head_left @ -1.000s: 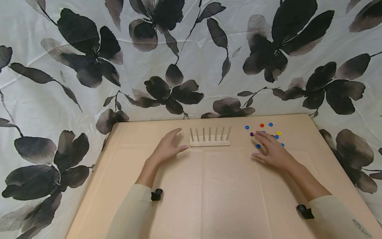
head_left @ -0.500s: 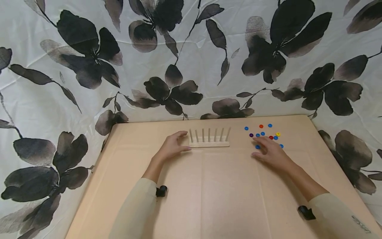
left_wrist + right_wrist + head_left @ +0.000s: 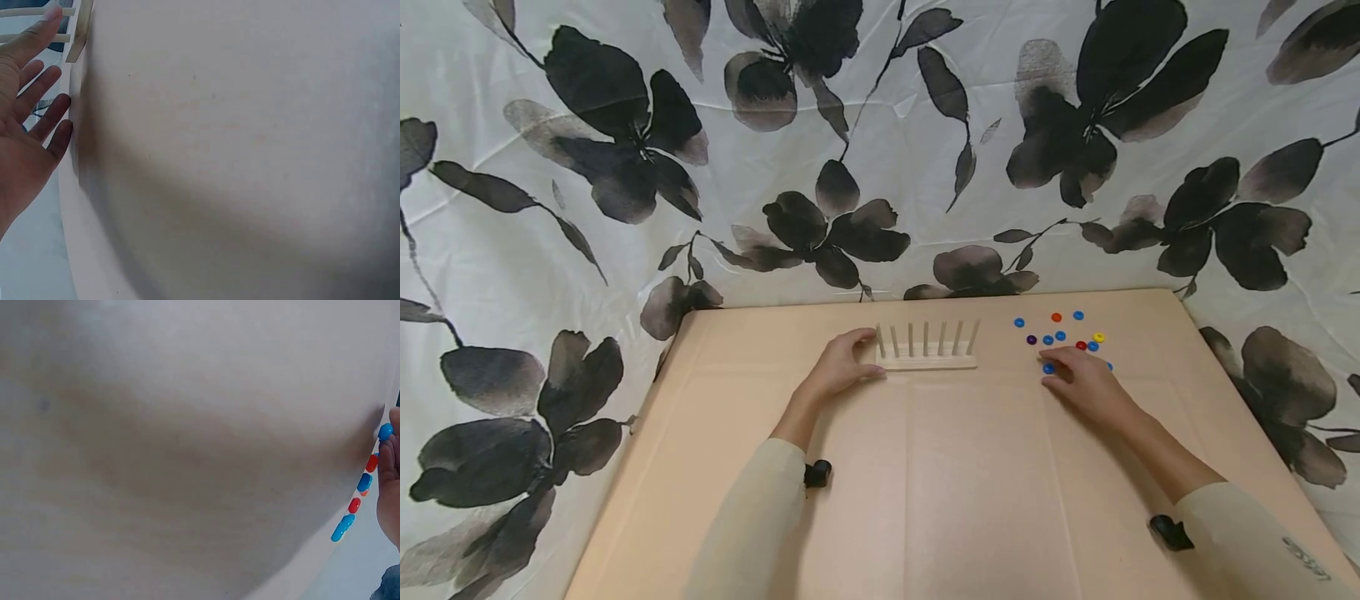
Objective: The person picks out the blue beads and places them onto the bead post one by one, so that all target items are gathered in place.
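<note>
Head: peg rack (image 3: 927,362) by left hand (image 3: 838,365)

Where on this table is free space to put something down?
Free: the table between left sleeve and right sleeve; narrow strip between pegged rack and beads. Crowded: beads by the right grip; rack's left end by the left grip.

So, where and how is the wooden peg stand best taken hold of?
Probably by the left end of its base, coming from the left and pinching it front to back. The wooden peg stand sits upright on a long, low bar; its thin pegs look a weaker hold. The left hand is at that end.
</note>
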The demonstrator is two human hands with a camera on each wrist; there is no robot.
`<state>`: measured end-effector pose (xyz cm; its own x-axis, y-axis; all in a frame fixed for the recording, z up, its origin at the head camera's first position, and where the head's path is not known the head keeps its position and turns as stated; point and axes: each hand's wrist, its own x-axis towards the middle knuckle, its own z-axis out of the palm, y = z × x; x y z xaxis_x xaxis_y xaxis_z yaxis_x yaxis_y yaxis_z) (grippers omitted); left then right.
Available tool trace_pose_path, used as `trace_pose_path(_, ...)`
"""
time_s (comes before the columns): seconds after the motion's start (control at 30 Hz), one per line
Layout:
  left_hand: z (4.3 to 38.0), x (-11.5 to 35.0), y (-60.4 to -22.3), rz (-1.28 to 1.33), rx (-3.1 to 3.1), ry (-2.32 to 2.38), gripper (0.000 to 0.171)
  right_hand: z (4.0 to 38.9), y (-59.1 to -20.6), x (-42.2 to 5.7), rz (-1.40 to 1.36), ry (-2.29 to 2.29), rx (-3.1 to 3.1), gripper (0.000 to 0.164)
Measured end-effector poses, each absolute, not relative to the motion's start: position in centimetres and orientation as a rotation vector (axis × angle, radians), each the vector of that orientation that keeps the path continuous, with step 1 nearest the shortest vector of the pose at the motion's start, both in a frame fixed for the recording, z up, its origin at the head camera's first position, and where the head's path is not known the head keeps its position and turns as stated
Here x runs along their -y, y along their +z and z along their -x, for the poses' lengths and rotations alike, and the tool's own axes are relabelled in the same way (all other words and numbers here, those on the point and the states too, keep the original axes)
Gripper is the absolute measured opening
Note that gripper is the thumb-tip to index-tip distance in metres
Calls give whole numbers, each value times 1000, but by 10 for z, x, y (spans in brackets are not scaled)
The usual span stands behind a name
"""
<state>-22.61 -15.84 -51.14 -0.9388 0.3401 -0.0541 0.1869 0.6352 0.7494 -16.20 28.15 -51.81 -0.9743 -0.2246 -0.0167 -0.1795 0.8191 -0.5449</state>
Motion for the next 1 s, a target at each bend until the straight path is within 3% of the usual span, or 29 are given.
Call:
trace_pose_path(0.47, 228, 153, -520, -451, -2762, 1080, 62, 164, -523, -281, 412, -836, -2984, 27)
trace_pose_path(1.0, 228, 150, -520, -418, -2759, 1041, 56, 165, -524, -279, 356, -822, -2992, 23)
